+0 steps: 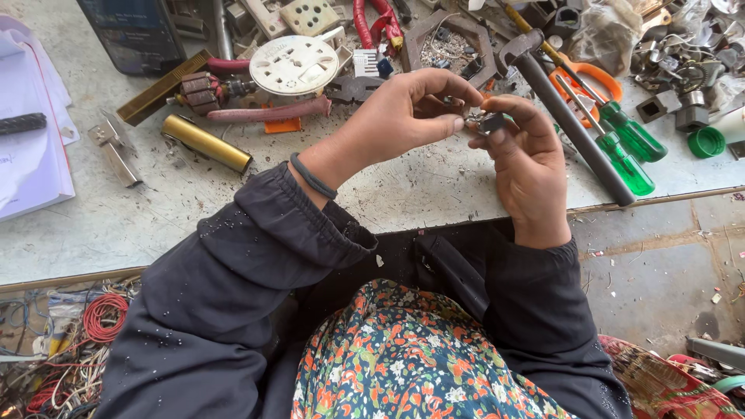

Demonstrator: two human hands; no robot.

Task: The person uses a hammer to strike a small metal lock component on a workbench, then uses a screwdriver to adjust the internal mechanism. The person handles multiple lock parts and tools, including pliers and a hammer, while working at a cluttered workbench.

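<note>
Grey metal, a small part (490,122) sits pinched between both hands just left of the green-handled screwdrivers (621,143), above the surface (155,209). Left hand (403,116) and right hand (528,163) both clamp it; fitting looks unfinished.

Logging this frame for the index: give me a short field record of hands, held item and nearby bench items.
view: head camera, looking down at a grey workbench
left hand: fingertips pinch a small metal part
right hand: thumb and fingers grip the same part
wrist: dark band on the left wrist
right of hands: two green-handled screwdrivers, grey metal rod
left of hands: brass tube, round white socket plate, motor armature
far left: white papers
below bench: red wire coils
</note>
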